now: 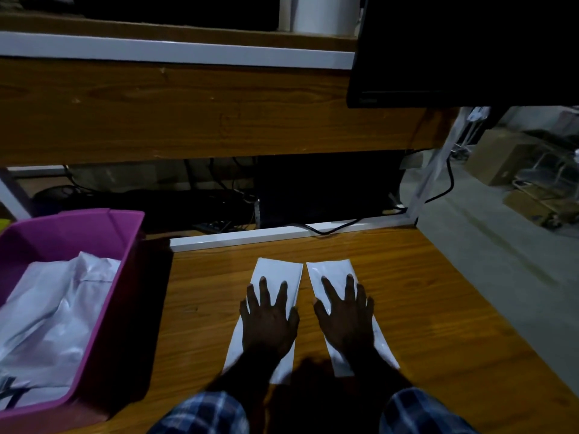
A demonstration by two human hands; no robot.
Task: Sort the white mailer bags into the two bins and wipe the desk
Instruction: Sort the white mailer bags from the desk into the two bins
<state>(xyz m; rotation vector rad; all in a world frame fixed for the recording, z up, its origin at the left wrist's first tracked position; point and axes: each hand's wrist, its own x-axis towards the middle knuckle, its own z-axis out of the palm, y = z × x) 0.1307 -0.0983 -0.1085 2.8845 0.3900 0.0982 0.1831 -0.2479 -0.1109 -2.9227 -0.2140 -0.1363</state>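
Note:
Two narrow white mailer bags lie side by side on the wooden desk [438, 308]. My left hand [269, 321] rests flat, fingers spread, on the left mailer bag [277, 272]. My right hand [346, 317] lies flat, fingers spread, on the right mailer bag [332, 270]. Neither hand grips anything. At the left stands a purple bin [125, 245] holding several white mailer bags [56, 308]. Only one bin is in view.
A white rail [282, 234] edges the desk's far side, with dark cables and equipment behind it. A wooden shelf [188, 114] spans the back. A black monitor [470, 48] hangs at the upper right. Cardboard boxes [501, 158] sit on the floor at right.

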